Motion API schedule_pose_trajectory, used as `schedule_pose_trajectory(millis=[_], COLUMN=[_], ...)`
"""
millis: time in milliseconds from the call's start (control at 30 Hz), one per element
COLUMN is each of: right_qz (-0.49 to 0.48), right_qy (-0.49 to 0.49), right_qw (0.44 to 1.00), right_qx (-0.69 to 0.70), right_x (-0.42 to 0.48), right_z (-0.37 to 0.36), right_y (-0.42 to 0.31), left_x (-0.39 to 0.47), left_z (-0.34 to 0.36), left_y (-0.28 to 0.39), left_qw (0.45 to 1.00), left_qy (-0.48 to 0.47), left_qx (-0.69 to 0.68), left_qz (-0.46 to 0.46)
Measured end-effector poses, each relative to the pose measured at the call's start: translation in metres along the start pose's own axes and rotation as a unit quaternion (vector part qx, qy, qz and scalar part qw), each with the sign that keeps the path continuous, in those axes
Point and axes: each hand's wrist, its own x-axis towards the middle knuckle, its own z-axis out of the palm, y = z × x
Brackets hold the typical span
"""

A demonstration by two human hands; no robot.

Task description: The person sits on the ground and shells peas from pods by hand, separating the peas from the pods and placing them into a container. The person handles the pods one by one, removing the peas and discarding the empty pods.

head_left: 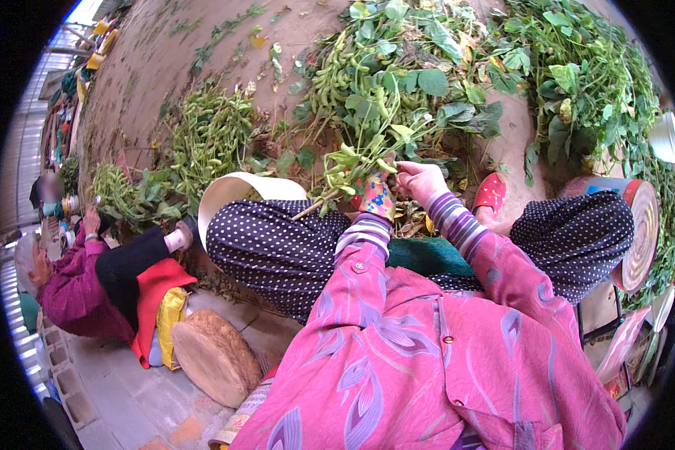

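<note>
My left hand (378, 194), in a colourful patterned glove, is closed round a leafy soybean plant (365, 160) with green pods. The plant's bare stem points down and left over my knee. My right hand (419, 181), ungloved, is beside it at the plant's right edge, thumb and fingers pinched together; whether a pod is between them cannot be told. A white plastic bucket (208, 205) leans beside my left knee, its inside partly hidden. Pulled soybean plants (337, 73) lie heaped on the ground ahead.
Another heap of leafy plants (590, 79) is at the right, near a white container (666, 139) and a large tin (641, 236). A co-worker (81, 287) sits at the left by more plants (208, 135). A round wooden block (214, 357) stands behind my left side.
</note>
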Motion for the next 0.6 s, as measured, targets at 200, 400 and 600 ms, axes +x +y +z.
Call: schedule_pose_trajectory(millis=[200, 400, 600], right_qz=[0.081, 0.093, 0.049], right_qy=[0.003, 0.020, 0.005], right_qw=[0.988, 0.989, 0.999], right_qx=[0.128, 0.116, -0.001], right_x=[-0.011, -0.007, -0.003], right_z=[0.005, 0.006, 0.004], right_y=[-0.016, -0.018, -0.028], left_x=[0.005, 0.011, 0.019], left_z=[0.004, -0.002, -0.017], left_y=[0.012, 0.011, 0.037], left_qw=[0.864, 0.807, 0.709], left_qy=[-0.038, -0.055, -0.054], left_qx=[-0.428, -0.525, -0.625], left_qz=[-0.261, -0.266, -0.321])
